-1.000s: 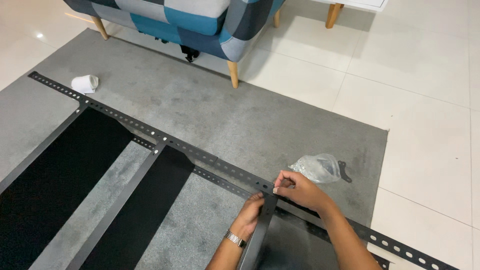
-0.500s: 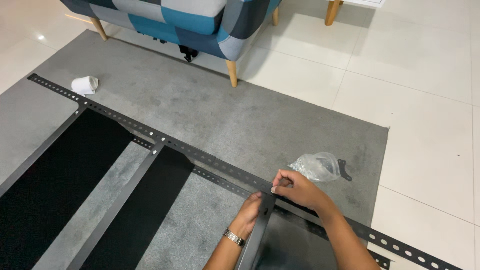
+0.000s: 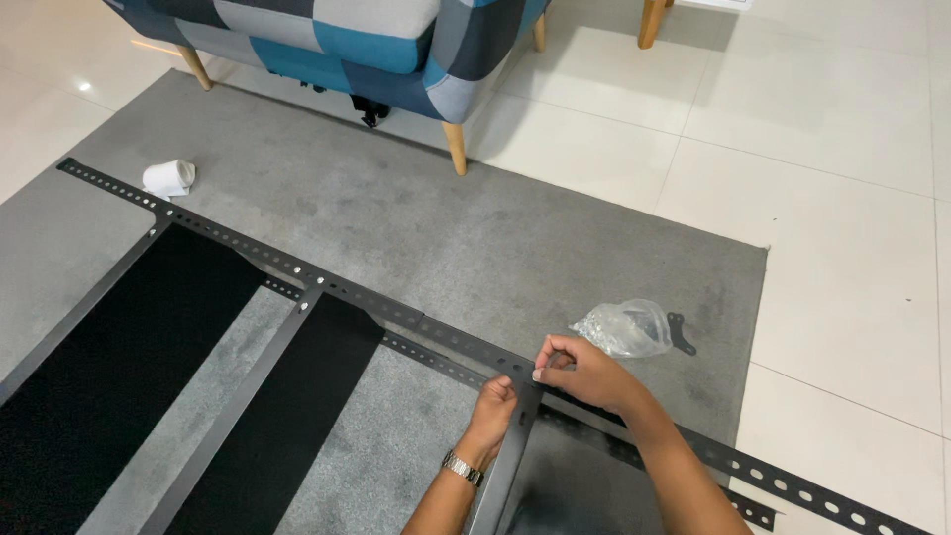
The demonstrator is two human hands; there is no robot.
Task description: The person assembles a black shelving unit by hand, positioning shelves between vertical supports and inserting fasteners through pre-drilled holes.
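The perforated black metal rail (image 3: 436,332) lies slantwise across the grey rug (image 3: 475,228), as it did a second ago. The right hand (image 3: 584,372) still pinches something small at the rail joint; the left hand (image 3: 495,406) stays curled around the crossbar (image 3: 500,476). The clear plastic bag (image 3: 626,328) has not shifted.
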